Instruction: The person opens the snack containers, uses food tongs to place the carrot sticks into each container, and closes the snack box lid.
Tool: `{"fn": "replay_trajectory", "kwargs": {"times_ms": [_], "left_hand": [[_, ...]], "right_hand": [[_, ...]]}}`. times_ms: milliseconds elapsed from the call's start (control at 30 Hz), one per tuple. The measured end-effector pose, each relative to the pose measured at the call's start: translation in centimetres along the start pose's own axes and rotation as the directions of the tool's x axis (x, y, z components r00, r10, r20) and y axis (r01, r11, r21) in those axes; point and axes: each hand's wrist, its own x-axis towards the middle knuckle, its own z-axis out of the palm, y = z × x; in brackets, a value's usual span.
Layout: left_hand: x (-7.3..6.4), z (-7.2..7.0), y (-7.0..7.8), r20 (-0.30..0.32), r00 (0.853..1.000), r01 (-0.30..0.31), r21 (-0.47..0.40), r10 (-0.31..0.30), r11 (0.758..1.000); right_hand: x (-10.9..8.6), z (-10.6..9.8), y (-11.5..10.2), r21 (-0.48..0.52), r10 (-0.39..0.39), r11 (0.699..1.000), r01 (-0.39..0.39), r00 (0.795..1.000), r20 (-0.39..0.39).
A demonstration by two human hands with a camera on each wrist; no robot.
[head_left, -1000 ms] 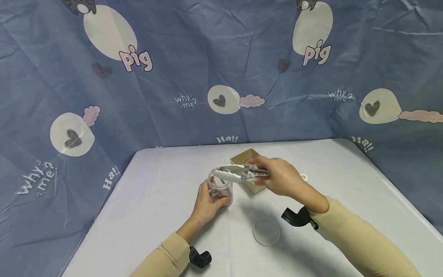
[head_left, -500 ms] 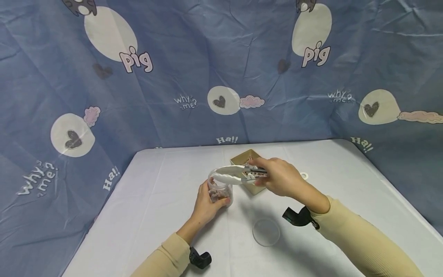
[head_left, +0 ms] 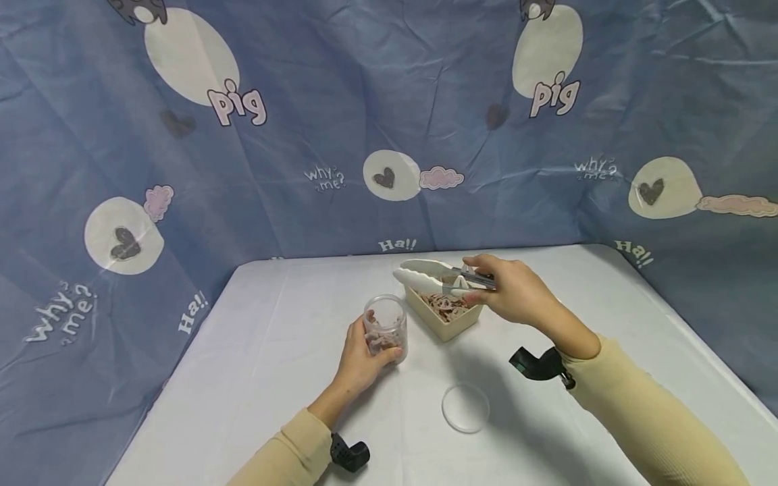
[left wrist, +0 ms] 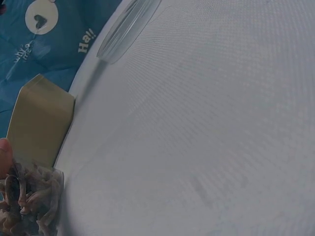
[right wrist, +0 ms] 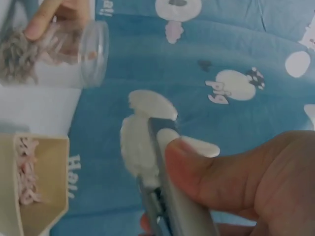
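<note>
My left hand (head_left: 357, 364) grips a clear plastic jar (head_left: 396, 331) low on its side, thumb at the front. The jar stands uncapped, with small curled pinkish-brown pieces filling its lower part. My right hand (head_left: 516, 291) holds a pair of tongs (head_left: 419, 279) with white scalloped heads. Their heads are spread apart over the far left part of a beige box (head_left: 448, 331), with nothing visible between them. Similar curled pieces (right wrist: 27, 172) lie in the box, seen in the right wrist view. The tongs' heads partly cover the box in the head view.
A clear round lid (head_left: 446, 410) lies on the white tablecloth (head_left: 292, 337) in front of the box, below my right forearm. A blue printed curtain (head_left: 340, 216) hangs behind the table and down its sides.
My right hand has lifted the tongs away from the jar's mouth, up and to the right, over the box. The left hand and jar have hardly moved.
</note>
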Motion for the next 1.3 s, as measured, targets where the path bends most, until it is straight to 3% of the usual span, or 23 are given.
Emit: {"fn": "replay_trajectory", "kwargs": {"times_ms": [133,233,500,833,933,1167,1300], "left_hand": [[0.0,-0.1,0.1,0.003,1.0,0.003,-0.007,-0.003,1.0],[0.0,-0.1,0.1,-0.003,1.0,0.012,-0.01,-0.012,1.0],[0.0,0.1,0.2,0.001,1.0,0.0,-0.003,0.0,1.0],[0.2,0.1,0.4,-0.003,1.0,-0.01,0.0,0.01,1.0],[0.2,0.2,0.3,-0.002,1.0,-0.006,-0.002,0.006,1.0],[0.2,0.1,0.2,-0.015,1.0,-0.012,0.004,0.012,1.0],[0.1,0.1,0.1,-0.012,1.0,-0.012,-0.003,0.012,1.0]], "right_hand": [[0.6,0.2,1.0,-0.124,0.113,0.986,-0.11,0.994,0.015],[1.2,1.4,1.9,-0.218,0.172,0.964,-0.152,0.983,0.071],[3.2,3.8,2.6,-0.342,0.232,0.93,-0.134,0.937,0.263],[5.2,4.1,0.9,-0.385,0.303,0.908,-0.166,0.895,0.328],[5.2,4.2,0.7,-0.379,0.305,0.909,-0.174,0.898,0.318],[4.8,4.6,0.9,-0.383,0.275,0.909,-0.163,0.926,0.258],[4.6,4.6,1.0,-0.4,0.284,0.902,-0.162,0.921,0.266]]}}
